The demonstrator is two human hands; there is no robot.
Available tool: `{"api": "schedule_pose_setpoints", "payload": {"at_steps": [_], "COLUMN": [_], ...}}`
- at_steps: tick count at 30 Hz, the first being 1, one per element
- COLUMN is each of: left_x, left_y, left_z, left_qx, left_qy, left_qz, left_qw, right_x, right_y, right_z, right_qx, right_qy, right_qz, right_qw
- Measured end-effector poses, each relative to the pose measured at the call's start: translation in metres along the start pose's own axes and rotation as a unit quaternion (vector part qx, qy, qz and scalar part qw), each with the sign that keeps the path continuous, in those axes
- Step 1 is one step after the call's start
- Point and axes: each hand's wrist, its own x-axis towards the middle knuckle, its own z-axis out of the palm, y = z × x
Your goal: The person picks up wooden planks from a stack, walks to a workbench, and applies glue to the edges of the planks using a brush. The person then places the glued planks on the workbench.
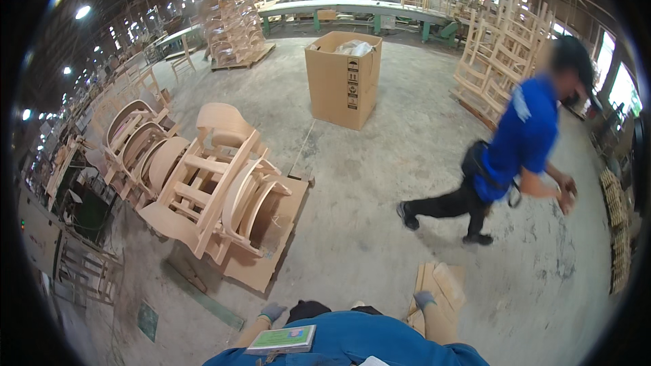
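Observation:
My left hand (273, 311), in a grey glove, hangs low beside my body. It is nearest to the cardboard-topped base under the stacked chair frames, and its finger posture is too small to make out. My right hand (425, 299), also gloved in grey, is at my right side, closed on folded tan cardboard (448, 286), which spreads out behind the wrist. Ahead to the left, pale unfinished wooden chair frames (196, 193) lie piled on their sides on a flat cardboard sheet (254, 272).
A tall open cardboard box (344, 85) with whitish plastic inside stands ahead. At the right, a person in a blue shirt (519, 132) strides rightward. Stacked wooden frames (502, 61) and a wrapped pallet load (234, 27) stand farther back, near a long green-legged conveyor table (339, 7).

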Motion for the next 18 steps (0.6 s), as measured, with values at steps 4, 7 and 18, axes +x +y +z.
{"api": "schedule_pose_setpoints", "payload": {"at_steps": [4,7,18], "left_x": [0.066,0.111,0.350], "left_y": [0.023,0.027,0.067], "left_z": [-0.075,-0.122,-0.379], "left_qx": [-0.130,-0.113,0.081], "left_qy": [0.100,0.056,-0.044], "left_qz": [-0.086,-0.066,0.043], "left_qw": [0.983,0.990,0.995], "right_x": [0.161,0.246,0.367], "right_y": [0.006,-0.021,0.054], "right_z": [-0.144,-0.228,-0.225], "right_qx": [0.328,0.387,-0.001], "right_qy": [0.163,0.138,-0.080], "right_qz": [0.060,0.017,-0.082], "right_qw": [0.929,0.911,0.993]}}
